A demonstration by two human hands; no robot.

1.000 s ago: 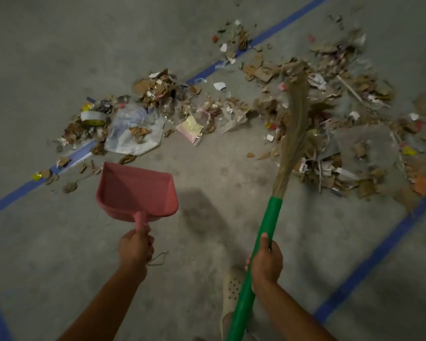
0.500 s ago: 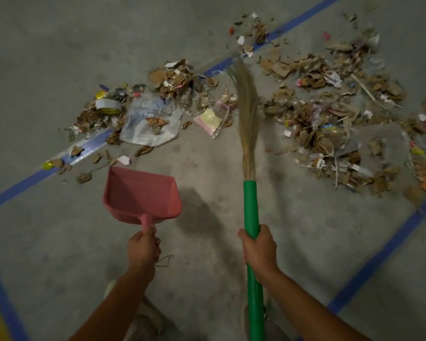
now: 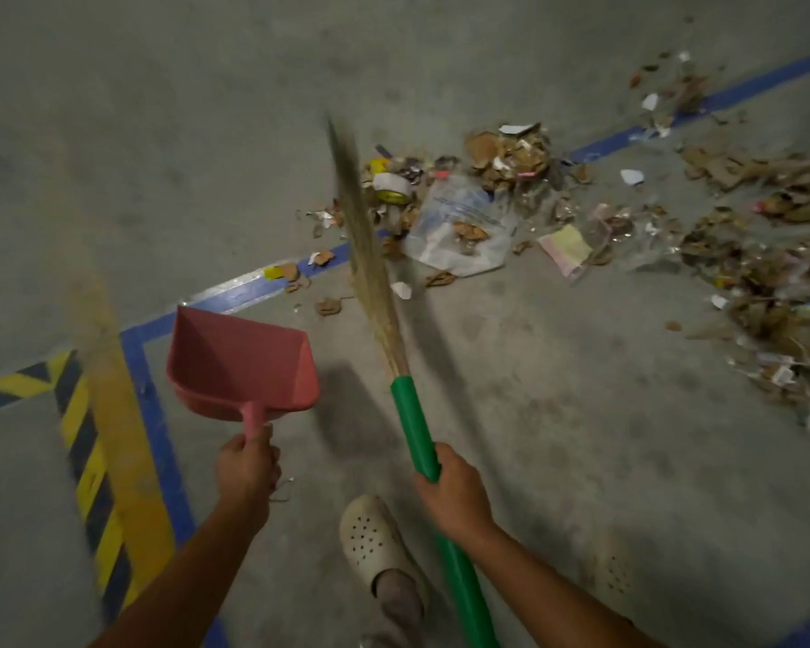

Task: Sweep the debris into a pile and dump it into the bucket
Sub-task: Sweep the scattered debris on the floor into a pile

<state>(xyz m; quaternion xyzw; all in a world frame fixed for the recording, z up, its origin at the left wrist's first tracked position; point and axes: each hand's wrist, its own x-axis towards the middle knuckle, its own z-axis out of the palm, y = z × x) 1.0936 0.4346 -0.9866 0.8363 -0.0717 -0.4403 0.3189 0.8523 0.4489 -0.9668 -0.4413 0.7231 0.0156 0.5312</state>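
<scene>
The dustpan (image 3: pixel 242 362) sits at nine o'clock of the broom (image 3: pixel 370 254) (its bristle end points to twelve). The debris (image 3: pixel 627 217) spreads on the floor (image 3: pixel 557 437) from twelve to three o'clock of the broom.

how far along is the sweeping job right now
Early. Done: nothing clearly; the debris lies strewn in a wide band across the floor and blue tape, not one pile. In hand: the right hand grips the broom, bristles at the left end of the litter; the left hand holds the dustpan, empty. Left: gathering, scooping, dumping. No bucket is in view.
</scene>
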